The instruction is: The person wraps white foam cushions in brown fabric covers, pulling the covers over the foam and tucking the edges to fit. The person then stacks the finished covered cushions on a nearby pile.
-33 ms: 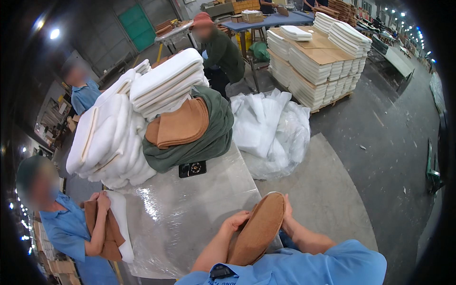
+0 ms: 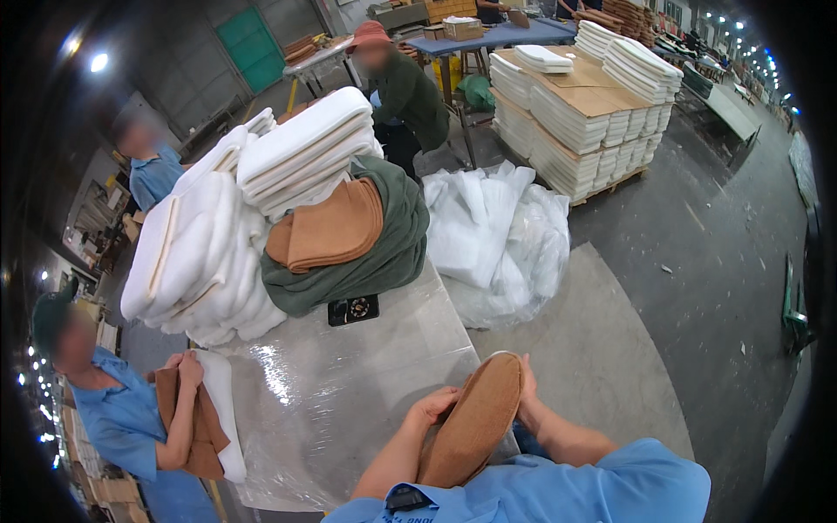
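Both my hands hold a brown felt-like fabric piece [image 2: 475, 418], rolled or folded into a long oval, at the near edge of a table covered in clear plastic sheet [image 2: 349, 392]. My left hand [image 2: 433, 407] grips its left side and my right hand [image 2: 528, 383] presses on its right side. Farther back on the table lie a stack of folded brown cloths [image 2: 336, 227] on a green cloth bundle [image 2: 384, 257].
Tall piles of white padding [image 2: 200, 253] fill the table's left and back. A small black device [image 2: 353, 309] lies mid-table. At the left, a person in blue holds brown fabric [image 2: 187, 418]. Crumpled clear plastic [image 2: 497, 235] lies on the floor, with a pallet of white stacks [image 2: 584, 113] behind.
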Demonstrator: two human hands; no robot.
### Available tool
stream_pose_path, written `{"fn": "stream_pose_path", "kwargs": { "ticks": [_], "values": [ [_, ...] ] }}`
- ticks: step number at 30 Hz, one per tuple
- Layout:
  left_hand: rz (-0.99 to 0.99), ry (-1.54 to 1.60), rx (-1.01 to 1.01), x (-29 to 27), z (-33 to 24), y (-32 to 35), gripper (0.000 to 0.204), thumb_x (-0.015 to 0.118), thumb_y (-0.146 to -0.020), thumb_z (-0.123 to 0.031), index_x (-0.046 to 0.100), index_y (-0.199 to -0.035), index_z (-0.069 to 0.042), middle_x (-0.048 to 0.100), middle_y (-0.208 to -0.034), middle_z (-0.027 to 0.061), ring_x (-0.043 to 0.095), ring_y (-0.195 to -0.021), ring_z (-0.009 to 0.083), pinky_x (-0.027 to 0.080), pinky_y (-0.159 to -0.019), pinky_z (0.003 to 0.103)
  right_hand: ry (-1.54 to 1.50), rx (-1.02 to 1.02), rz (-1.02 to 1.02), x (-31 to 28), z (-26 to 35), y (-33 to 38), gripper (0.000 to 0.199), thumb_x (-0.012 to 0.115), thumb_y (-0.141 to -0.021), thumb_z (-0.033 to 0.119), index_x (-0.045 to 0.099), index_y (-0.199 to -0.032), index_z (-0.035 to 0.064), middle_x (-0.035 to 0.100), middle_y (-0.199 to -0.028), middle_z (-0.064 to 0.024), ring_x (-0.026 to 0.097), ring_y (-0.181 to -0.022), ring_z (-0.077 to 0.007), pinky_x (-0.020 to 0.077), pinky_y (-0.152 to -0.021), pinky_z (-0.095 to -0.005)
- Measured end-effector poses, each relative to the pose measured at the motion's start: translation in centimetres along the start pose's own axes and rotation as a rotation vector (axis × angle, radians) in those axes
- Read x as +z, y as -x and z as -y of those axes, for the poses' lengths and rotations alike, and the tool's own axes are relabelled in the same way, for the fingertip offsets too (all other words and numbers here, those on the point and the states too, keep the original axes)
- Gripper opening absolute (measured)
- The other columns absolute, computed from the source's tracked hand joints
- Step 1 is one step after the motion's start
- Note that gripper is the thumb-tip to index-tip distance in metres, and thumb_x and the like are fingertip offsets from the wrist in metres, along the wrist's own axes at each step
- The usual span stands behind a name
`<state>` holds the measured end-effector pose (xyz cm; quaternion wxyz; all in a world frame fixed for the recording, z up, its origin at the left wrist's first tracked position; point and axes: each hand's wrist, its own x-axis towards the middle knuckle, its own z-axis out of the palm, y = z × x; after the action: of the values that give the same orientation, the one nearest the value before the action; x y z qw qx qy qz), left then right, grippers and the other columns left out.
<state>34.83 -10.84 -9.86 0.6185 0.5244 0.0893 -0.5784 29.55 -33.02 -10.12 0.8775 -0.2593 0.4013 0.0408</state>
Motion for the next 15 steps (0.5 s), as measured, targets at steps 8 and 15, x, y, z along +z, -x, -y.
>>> {"fn": "stream_pose_path", "kwargs": {
  "ticks": [8,15],
  "values": [
    [0.085,0.046,0.143,-0.3,-1.7,-0.9,0.034,0.076,-0.095,-0.017,0.07,-0.126,-0.004,0.075,-0.115,0.0021,0.07,-0.1,0.0142,0.055,-0.091,0.032,0.147,0.0,-0.061,-0.9,-0.6,-2.0,0.067,0.041,-0.111,0.056,0.061,-0.134,-0.0037,0.069,-0.126,-0.0176,0.068,-0.113,-0.0311,0.0558,-0.099,-0.0459],
    [0.227,0.064,0.104,-0.7,-3.0,-1.7,0.045,0.076,-0.094,-0.014,0.064,-0.137,-0.004,0.072,-0.125,0.0023,0.069,-0.111,0.015,0.053,-0.1,0.032,0.206,0.001,-0.092,-0.3,-1.0,-3.1,0.059,0.045,-0.111,0.05,0.065,-0.128,-0.0029,0.072,-0.118,-0.015,0.07,-0.104,-0.0292,0.0573,-0.093,-0.0449]
  ]
}}
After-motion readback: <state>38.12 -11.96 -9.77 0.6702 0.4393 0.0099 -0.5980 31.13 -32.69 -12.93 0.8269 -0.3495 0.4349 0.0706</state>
